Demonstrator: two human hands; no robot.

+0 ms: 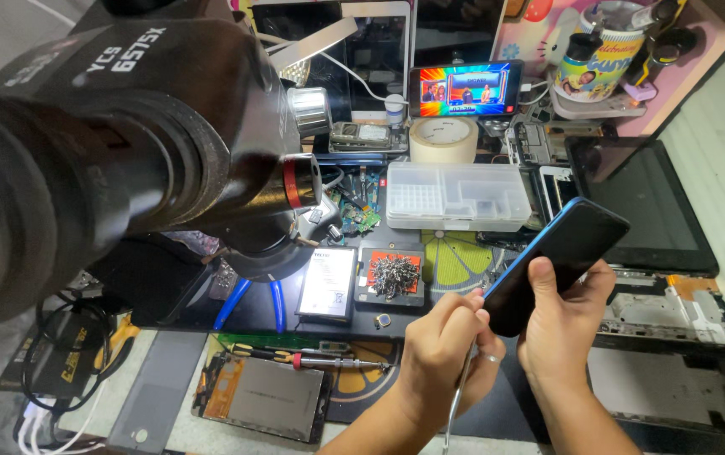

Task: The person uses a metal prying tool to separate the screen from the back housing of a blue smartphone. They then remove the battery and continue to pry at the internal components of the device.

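Observation:
My right hand (566, 324) grips a dark smartphone with a blue rim (558, 258), held tilted above the bench with its screen up. My left hand (445, 350) pinches a thin metal tool (455, 403) whose tip meets the phone's lower left edge; the tool's shaft hangs down below the hand. A ring shows on one finger by the phone's lower corner. Both hands hover over the dark work mat (455, 253) at lower right.
A large black microscope (118, 143) fills the left. On the bench: a clear parts box (457, 196), tape roll (443, 139), a lit phone playing video (464, 88), a tray of screws (393, 275), a battery (328, 282), blue-handled pliers (253, 302), a screwdriver (316, 361), opened tablets (263, 398) and a dark tablet (653, 206).

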